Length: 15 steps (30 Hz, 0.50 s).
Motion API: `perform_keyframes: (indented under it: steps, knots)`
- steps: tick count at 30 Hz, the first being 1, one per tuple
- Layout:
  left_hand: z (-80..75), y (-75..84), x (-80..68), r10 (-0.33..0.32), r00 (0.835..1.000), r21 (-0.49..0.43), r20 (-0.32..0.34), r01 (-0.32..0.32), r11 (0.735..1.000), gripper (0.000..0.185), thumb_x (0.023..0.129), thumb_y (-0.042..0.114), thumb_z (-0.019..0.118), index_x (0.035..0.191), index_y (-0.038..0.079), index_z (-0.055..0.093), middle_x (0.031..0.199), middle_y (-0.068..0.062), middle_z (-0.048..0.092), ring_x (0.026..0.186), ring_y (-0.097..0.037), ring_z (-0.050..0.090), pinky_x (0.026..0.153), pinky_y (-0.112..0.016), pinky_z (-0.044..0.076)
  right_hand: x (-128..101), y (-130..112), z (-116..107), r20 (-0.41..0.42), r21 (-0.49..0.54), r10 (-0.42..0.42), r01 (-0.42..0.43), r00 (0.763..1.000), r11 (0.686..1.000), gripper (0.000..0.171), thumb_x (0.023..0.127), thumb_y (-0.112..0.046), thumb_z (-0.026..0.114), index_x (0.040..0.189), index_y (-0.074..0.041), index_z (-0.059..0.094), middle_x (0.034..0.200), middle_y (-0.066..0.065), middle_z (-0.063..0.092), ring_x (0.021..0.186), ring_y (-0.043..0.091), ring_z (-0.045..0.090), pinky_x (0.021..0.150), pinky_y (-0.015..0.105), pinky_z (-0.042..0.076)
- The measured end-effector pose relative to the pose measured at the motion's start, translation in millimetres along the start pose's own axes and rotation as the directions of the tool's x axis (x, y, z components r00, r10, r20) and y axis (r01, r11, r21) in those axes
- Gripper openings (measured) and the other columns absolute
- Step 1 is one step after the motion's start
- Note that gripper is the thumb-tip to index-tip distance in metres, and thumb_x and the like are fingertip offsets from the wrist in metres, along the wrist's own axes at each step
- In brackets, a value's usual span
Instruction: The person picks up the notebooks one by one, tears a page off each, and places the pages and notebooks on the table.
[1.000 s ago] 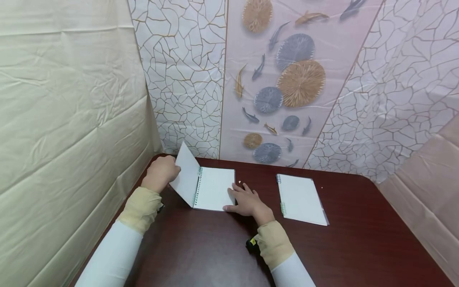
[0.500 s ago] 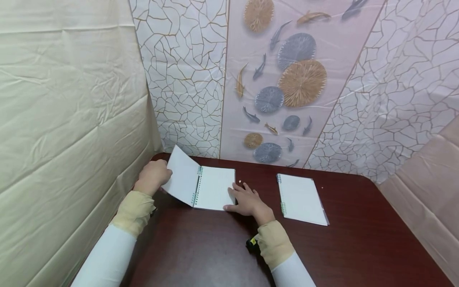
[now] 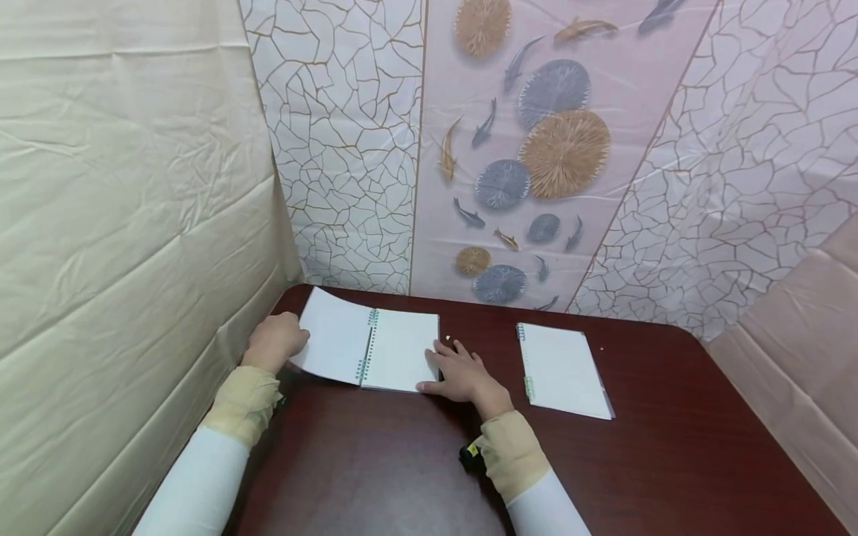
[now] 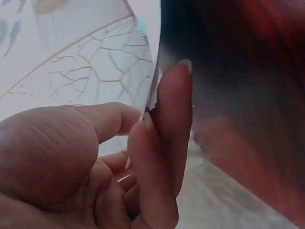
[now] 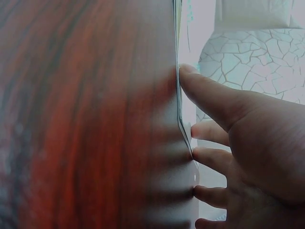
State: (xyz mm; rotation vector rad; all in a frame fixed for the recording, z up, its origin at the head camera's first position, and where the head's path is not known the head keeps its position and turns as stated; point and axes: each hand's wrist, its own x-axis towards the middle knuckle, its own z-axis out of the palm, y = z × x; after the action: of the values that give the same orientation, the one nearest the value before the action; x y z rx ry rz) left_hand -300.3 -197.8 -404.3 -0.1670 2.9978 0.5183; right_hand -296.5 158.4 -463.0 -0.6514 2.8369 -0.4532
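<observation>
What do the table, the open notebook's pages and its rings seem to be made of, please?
Table: wood or wood-look laminate, glossy, from its reddish streaked grain and sheen. Pages: matte paper, being white and hole-punched. Rings: probably plastic, given their green colour; finish unclear.

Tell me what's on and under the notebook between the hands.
The right hand rests on the right edge of the notebook, covering part of it. Dark table shows around it; anything directly beneath is hidden.
</observation>
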Motion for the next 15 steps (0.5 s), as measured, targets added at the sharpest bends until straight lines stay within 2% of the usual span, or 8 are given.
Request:
perform_keyframes:
  steps: [7,15]
  knots:
    - [16.5,-10.8,3.1,-0.04,0.999,-0.018,0.031,0.04,0.999,0.042,0.1,0.021,0.056,0.112,-0.018,0.067,0.109,-0.036,0.069,0.096,-0.045,0.069,0.085,-0.057,0.058,-0.5,0.6,-0.1,-0.004,-0.006,0.002,-0.002,1.0,1.0,0.078,0.1,-0.052,0.07,0.163,-0.014,0.044,0.173,0.012,0.03,0.159,0.049,0.016,0.121,0.074,0.019]
    - [32.8,-19.4,7.5,-0.084,0.996,-0.073,0.037,0.086,0.994,0.044,0.1,0.026,0.062,0.104,-0.018,0.068,0.099,-0.034,0.07,0.066,-0.029,0.073,0.067,-0.042,0.06,0.9,0.7,-0.2,0.008,0.013,0.0,0.0,1.0,1.0,0.078,0.101,-0.051,0.07,0.164,-0.014,0.042,0.174,0.013,0.027,0.159,0.049,0.014,0.121,0.074,0.017]
